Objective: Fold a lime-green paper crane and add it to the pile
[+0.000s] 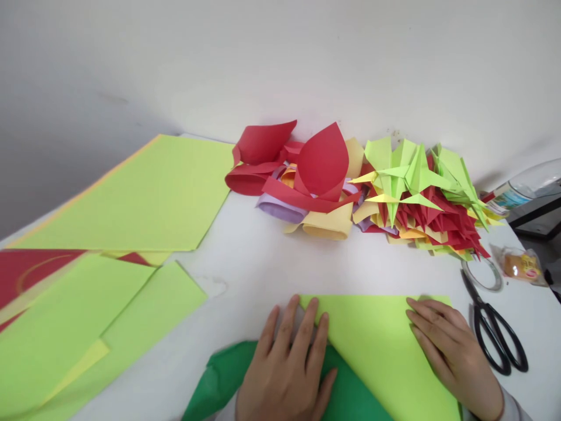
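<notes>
A lime-green paper sheet (377,345), folded into a triangle, lies on the white table (245,269) near the front edge. My left hand (287,368) lies flat with fingers spread, its fingertips pressing the paper's left corner. My right hand (451,351) rests flat on the paper's right edge, fingers stretched out. Under my left wrist lies a dark green sheet (219,380).
Black scissors (495,330) and a tape roll (482,275) lie right of my right hand. A pile of folded paper shapes (421,193) and curled red, yellow and purple strips (302,175) sits along the wall. Large lime-green sheets (144,193) and a red sheet (26,269) cover the left.
</notes>
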Demonstrator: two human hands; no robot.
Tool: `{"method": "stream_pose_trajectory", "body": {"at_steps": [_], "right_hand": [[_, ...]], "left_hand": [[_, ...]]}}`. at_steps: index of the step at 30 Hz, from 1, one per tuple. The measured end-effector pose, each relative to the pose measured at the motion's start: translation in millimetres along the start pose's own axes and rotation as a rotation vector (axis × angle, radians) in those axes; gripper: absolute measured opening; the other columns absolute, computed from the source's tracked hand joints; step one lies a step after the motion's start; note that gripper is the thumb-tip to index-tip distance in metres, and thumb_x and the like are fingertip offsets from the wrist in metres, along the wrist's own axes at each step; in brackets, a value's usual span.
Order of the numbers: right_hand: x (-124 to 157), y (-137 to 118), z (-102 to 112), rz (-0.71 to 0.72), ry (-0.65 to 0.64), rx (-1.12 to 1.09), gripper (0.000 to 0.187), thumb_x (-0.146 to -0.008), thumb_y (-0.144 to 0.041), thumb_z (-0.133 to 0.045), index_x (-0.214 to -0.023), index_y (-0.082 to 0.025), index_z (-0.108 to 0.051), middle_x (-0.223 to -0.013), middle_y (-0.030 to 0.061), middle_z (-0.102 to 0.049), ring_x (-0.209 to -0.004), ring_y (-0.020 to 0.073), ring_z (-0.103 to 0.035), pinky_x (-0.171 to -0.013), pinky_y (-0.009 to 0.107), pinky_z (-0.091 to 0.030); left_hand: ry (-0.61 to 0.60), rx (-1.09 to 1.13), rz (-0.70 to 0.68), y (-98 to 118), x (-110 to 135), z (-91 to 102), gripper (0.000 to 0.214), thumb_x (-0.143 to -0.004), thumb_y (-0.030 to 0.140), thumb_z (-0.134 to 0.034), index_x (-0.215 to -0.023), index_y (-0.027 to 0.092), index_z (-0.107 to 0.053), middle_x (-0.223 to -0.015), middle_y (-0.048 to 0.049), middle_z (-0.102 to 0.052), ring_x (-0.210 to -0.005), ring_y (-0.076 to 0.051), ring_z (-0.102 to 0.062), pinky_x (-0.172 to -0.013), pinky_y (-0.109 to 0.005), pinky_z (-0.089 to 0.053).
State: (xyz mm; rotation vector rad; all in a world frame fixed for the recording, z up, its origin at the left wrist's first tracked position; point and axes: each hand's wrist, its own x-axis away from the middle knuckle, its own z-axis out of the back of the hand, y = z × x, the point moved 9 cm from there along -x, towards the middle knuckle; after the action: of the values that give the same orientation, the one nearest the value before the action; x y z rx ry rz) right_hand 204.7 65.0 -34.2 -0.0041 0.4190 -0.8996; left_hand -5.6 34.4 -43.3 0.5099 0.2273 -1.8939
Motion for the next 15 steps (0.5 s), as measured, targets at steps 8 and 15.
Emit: {"method": "stream_pose_trajectory", "body": {"at_steps": [8, 15], "right_hand": [[-6, -3, 4, -0.016, 0.011, -0.013, 0.031, -0.089, -0.014, -0.053, -0.118, -0.019, -0.062, -0.118, 0.0084, -0.066, -0.108, 0.0229, -0.059, -0.088, 0.041, -0.054], [-10, -4, 5, -0.054, -0.002, -0.035, 0.031, -0.088, -0.011, -0.053, -0.117, -0.017, -0.061, -0.119, 0.0090, -0.065, -0.109, 0.0222, -0.057, -0.090, 0.040, -0.053]], "left_hand": [[-0.112, -0.098, -0.198, 1, 1, -4.9, 0.052, -0.081, 0.042, -0.052, -0.123, 0.012, -0.058, -0.130, -0.0176, -0.057, -0.122, -0.040, -0.048, -0.099, -0.054, -0.037], [-0.010, -0.054, -0.266, -6, 9, -12.5, 0.054, -0.080, 0.039, -0.051, -0.125, 0.009, -0.055, -0.132, -0.0216, -0.054, -0.125, -0.043, -0.043, -0.099, -0.057, -0.036]]}}
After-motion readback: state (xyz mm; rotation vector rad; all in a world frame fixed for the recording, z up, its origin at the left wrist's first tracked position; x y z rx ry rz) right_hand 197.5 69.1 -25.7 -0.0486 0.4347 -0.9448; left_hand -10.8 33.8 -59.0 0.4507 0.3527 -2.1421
